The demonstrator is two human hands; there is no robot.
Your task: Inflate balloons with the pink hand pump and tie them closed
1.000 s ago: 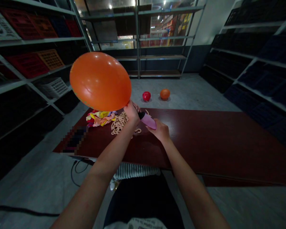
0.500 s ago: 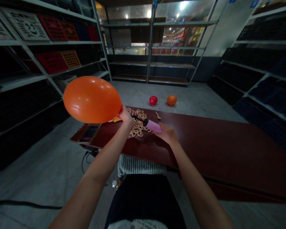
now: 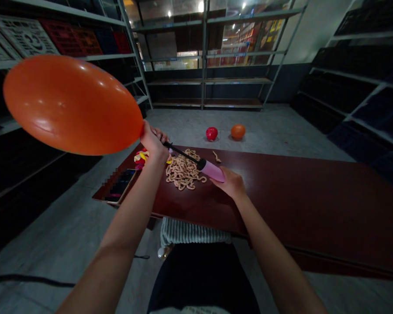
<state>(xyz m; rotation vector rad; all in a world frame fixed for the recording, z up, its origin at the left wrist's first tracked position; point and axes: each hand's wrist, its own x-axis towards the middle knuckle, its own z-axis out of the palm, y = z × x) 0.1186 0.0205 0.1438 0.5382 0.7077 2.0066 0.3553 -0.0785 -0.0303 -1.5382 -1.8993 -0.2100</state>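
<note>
My left hand [image 3: 153, 141] is closed on the neck of a large inflated orange balloon [image 3: 72, 104], held at the black tip of a pump's rod. The balloon bulges up and to the left of that hand. My right hand [image 3: 231, 183] is wrapped round the pink barrel of the hand pump [image 3: 211, 169], and the black rod is drawn out towards the left hand. Both hands hover over the near left part of a dark red table [image 3: 298, 196].
A heap of tan uninflated balloons [image 3: 182, 171] and a small colourful pile [image 3: 140, 158] lie on the table under the hands. A flat dark device [image 3: 119, 191] rests at the left corner. A red balloon [image 3: 211, 133] and an orange balloon [image 3: 237, 131] sit on the floor beyond. Metal shelving lines the walls.
The orange balloon has grown larger and swung up and left. The left hand drew away from the right, and the pump's black rod is now pulled out further.
</note>
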